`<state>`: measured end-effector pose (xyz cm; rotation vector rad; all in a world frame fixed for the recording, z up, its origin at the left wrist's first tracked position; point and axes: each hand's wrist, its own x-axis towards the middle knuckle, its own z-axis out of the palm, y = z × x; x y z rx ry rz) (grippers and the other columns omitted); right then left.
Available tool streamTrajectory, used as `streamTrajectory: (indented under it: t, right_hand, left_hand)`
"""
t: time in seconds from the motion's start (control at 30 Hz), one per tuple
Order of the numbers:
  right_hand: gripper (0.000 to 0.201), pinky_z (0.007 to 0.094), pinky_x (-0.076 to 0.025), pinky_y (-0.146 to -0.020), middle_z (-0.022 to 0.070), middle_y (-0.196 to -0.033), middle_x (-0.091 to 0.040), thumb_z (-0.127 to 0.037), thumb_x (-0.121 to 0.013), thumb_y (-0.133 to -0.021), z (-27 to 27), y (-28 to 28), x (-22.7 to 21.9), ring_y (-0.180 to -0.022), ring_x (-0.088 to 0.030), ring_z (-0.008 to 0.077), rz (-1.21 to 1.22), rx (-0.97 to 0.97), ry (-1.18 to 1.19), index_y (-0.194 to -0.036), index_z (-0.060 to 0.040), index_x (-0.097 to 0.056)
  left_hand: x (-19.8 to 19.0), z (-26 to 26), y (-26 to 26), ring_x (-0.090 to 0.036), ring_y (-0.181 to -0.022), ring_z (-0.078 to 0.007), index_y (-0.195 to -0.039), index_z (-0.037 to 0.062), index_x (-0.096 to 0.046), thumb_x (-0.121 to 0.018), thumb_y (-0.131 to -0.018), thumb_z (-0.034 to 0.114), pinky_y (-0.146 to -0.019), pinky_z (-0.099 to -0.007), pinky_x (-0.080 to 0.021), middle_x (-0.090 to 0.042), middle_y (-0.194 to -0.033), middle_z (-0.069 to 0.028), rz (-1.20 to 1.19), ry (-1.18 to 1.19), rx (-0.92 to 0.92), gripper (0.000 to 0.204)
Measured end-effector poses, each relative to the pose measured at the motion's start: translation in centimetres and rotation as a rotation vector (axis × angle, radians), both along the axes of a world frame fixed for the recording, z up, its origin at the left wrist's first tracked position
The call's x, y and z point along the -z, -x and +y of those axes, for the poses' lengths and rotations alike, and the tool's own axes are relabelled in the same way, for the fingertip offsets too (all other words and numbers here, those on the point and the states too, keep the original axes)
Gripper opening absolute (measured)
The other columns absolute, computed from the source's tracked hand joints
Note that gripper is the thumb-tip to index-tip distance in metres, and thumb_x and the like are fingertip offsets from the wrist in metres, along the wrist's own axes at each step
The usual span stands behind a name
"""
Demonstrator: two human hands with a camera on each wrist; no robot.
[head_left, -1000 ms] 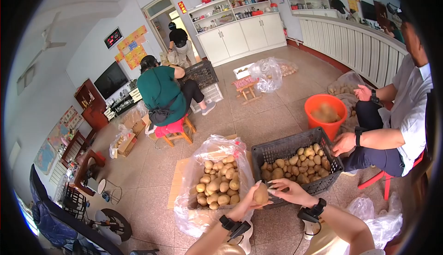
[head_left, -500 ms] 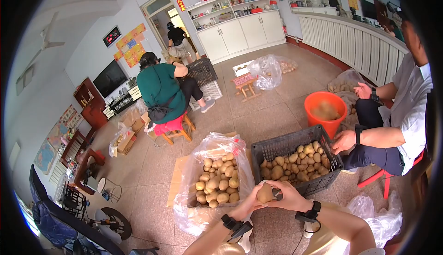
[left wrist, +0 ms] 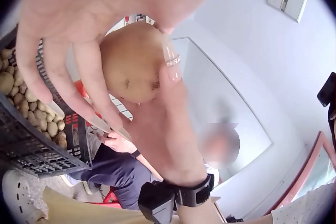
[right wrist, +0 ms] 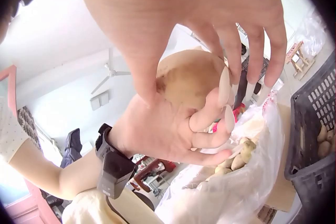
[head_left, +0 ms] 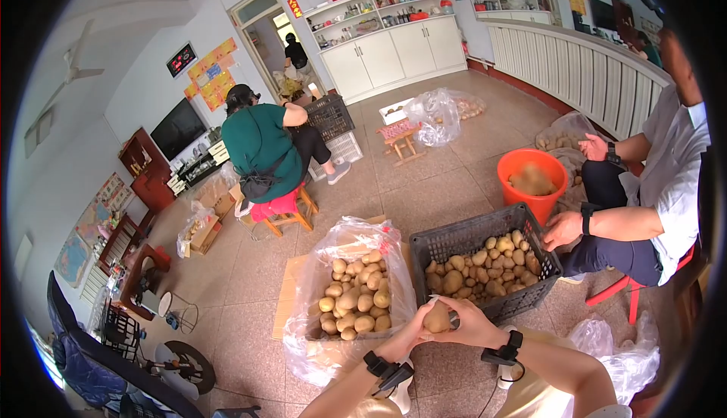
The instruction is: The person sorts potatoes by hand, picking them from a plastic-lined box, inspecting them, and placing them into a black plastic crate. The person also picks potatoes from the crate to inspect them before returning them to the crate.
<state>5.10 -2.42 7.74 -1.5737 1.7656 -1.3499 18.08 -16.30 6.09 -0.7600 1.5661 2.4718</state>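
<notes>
In the head view a large brown potato [head_left: 437,317] is held up between both hands, in front of the black crate [head_left: 496,308]. My left hand [head_left: 410,335] grips it from the left, with fingers curled about its side in the right wrist view. From the other side my right hand [head_left: 478,325] holds it, thumb against the skin and fingers arched over. Dark marks show on the potato [left wrist: 134,66] in the left wrist view. Many smaller potatoes [head_left: 485,266] lie in the crate. To its left, a plastic-lined box holds a heap of potatoes [head_left: 356,297].
An orange bucket [head_left: 521,210] with potatoes stands behind the crate. A seated person [head_left: 644,191] at the right rests a hand by the crate's edge. Another person in green [head_left: 261,145] sits on a stool farther off. Clear plastic bags [head_left: 621,354] lie at the lower right.
My right hand has moved in from beside the potato and now holds it along with the left. The person in the doorway has shifted position.
</notes>
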Motion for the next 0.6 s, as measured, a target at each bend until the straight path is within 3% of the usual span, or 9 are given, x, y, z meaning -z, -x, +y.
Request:
streamTrajectory:
  t: [0.2, 0.37, 0.47, 0.57, 0.6]
  right_hand:
    - [0.080, 0.0374, -0.048, -0.087, 0.0176, -0.112, -0.062, -0.041, -0.081, -0.070, 0.0, 0.1, 0.0, -0.102, -0.061, 0.0301, -0.065, -0.031, -0.005, -0.130, 0.0008, -0.048]
    - [0.077, 0.0319, -0.048, -0.085, 0.0137, -0.113, -0.061, -0.034, -0.082, -0.071, 0.0, 0.0, -0.8, -0.102, -0.061, 0.0213, -0.245, -0.098, -0.032, -0.130, 0.0008, -0.048]
    - [0.074, 0.0294, -0.048, -0.086, 0.0109, -0.114, -0.061, -0.031, -0.082, -0.072, -0.1, 0.4, -0.5, -0.102, -0.060, 0.0170, -0.207, -0.086, 0.010, -0.130, 0.0010, -0.048]
    - [0.071, 0.0287, -0.048, -0.086, 0.0087, -0.115, -0.061, -0.031, -0.080, -0.074, -0.3, 0.4, -0.2, -0.102, -0.059, 0.0148, -0.421, -0.087, 0.036, -0.130, 0.0003, -0.049]
    - [0.071, 0.0287, -0.048, -0.086, 0.0087, -0.115, -0.061, -0.031, -0.080, -0.074, -0.3, 0.5, -0.2, -0.102, -0.059, 0.0148, -0.421, -0.087, 0.036, -0.130, 0.0003, -0.049]
  left_hand:
    - [-0.6, -0.1, -0.1, -0.052, -0.119, -0.0156, -0.145, 0.0076, -0.029, -0.035, -0.096, 0.056, -0.098, -0.0300, -0.043, -0.050, -0.131, -0.0098, -0.007, 0.049, 0.026, 0.069]
    - [0.0, -0.2, -0.1, -0.051, -0.121, -0.0168, -0.145, 0.0061, -0.029, -0.034, -0.094, 0.060, -0.100, -0.0309, -0.041, -0.047, -0.136, -0.0109, -0.018, 0.114, 0.042, 0.074]
    - [0.2, -0.3, 0.1, -0.051, -0.121, -0.0170, -0.144, 0.0044, -0.031, -0.032, -0.094, 0.062, -0.100, -0.0305, -0.041, -0.048, -0.136, -0.0106, 0.042, 0.070, -0.001, 0.076]
    - [-0.5, -1.0, -0.2, -0.053, -0.118, -0.0171, -0.141, 0.0031, -0.037, -0.028, -0.093, 0.064, -0.098, -0.0298, -0.042, -0.058, -0.125, -0.0121, -0.010, -0.010, -0.001, 0.078]
    - [0.1, -1.7, -0.1, -0.057, -0.113, -0.0170, -0.138, 0.0033, -0.041, -0.026, -0.094, 0.064, -0.093, -0.0291, -0.045, -0.062, -0.117, -0.0128, 0.010, 0.030, 0.089, 0.076]
